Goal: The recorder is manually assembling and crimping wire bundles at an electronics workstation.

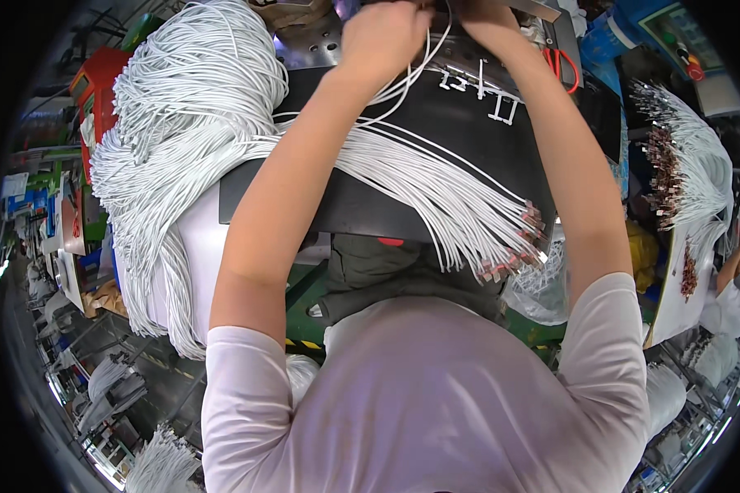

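Observation:
My left hand (380, 39) is at the far edge of the black work surface (481, 177), its fingers curled around a thin white cable (411, 80). Just to its right is my right hand (487, 23); its fingers run out of the top of the view, so their grip is hidden. Between my forearms a fan of white cables (419, 177) lies across the surface, its ends with small metal connectors (514, 261) hanging over the near right edge. Small white plastic pieces (501, 108) lie on the surface below my right hand.
A large coiled bundle of white cables (193, 78) is heaped at left, draping down. Red-handled scissors (574, 70) lie right of my right forearm. Another cable bundle (699, 164) with connectors lies farther right. A clear plastic bag (543, 287) hangs near my right elbow.

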### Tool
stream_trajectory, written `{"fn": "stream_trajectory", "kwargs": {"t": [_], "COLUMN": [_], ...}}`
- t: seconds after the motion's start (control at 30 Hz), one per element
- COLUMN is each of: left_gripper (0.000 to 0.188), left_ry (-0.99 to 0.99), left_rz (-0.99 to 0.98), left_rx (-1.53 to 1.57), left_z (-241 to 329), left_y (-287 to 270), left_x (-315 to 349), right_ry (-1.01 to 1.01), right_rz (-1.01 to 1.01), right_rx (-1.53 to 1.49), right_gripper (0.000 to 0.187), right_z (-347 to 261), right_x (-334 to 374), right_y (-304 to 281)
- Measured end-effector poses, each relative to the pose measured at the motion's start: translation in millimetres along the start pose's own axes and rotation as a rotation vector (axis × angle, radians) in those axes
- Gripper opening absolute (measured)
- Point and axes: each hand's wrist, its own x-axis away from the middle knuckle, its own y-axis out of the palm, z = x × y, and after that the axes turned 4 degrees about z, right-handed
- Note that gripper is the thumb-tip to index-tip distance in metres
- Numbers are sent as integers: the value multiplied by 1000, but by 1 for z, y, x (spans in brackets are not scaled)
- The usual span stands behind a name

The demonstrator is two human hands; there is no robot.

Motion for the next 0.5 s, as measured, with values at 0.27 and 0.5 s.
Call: {"fn": "stream_trajectory", "kwargs": {"t": [0.27,0.5], "left_gripper": [32,33], "left_ry": [238,243], "left_rz": [261,327], "left_rx": [-252,-176], "left_z": [-53,-39], "left_y": [19,10], "left_x": [-13,-12], "right_ry": [-342,-250], "right_rz": [118,28], "right_rx": [122,35], "right_gripper": [63,55], "right_z": [-65,-53], "right_x": [48,33], "right_y": [-5,-9]}}
